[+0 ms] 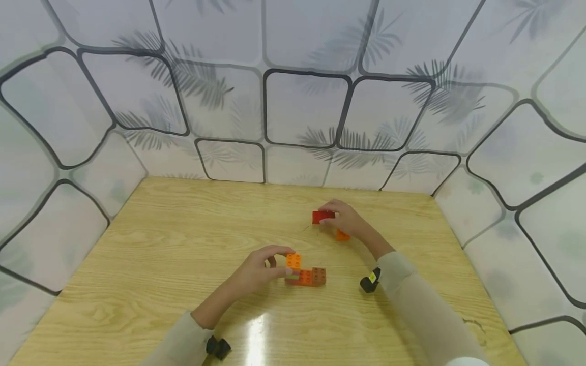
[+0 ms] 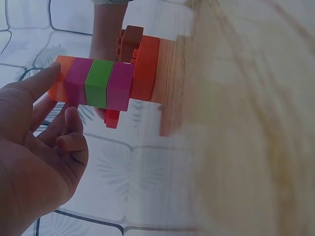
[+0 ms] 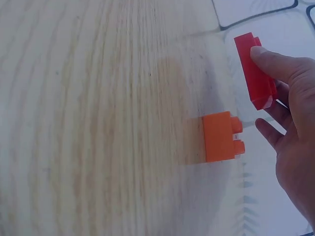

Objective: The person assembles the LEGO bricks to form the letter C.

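Left hand [image 1: 254,273]: fingers pinched stack [image 2: 98,83] up top, likely to steady it. Right hand [image 1: 348,221]: fingers clamped red brick [image 3: 255,71], seemingly aloft.

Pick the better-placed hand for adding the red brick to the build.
Right, likely: the right hand already holds the red brick, while the left hand is occupied pinching the orange top brick.

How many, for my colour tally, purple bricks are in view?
2: one purple brick directly under the orange brick the left hand holds, the other purple brick between the green brick and the orange-red base brick. Others may be hidden.
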A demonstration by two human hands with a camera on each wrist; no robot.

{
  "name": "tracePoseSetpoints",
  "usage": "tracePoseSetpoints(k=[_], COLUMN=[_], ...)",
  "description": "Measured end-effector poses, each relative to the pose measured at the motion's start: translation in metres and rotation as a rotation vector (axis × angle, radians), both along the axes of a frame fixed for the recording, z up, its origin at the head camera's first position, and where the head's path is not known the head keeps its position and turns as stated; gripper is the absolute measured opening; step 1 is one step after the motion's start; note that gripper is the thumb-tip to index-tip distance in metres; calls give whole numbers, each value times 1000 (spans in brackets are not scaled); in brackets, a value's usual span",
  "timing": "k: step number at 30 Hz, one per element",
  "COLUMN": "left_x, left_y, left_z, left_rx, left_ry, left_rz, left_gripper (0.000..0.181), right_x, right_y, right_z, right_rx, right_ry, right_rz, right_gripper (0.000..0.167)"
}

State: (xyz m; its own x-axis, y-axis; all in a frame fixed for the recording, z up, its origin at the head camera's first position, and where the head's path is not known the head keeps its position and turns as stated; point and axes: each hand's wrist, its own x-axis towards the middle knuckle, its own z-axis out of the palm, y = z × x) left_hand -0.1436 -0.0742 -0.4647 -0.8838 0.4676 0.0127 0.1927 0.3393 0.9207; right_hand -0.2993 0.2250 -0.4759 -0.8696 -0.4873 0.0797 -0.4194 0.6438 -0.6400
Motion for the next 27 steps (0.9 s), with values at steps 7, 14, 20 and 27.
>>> tracePoseSetpoints(k=[7,14,20,27], left_x=[-1,-3,-4,-3], left_y=[0,0,0,1], left_z=[-3,-6,-7,-6], left_rx=[1,-6,-6,-12], left_ry=[7,5,8,15], left_rz=[7,17,25,42], left_gripper=[43,42,43,39], right_x=[20,51,83,113], right_y=[-2,-8,-16,-22], right_z=[13,26,36,43], right_rx=[-9,-35,-107,-152], right_ry=[15,38,64,112], right_rz=[14,56,115,212], right_gripper=[36,36,33,32])
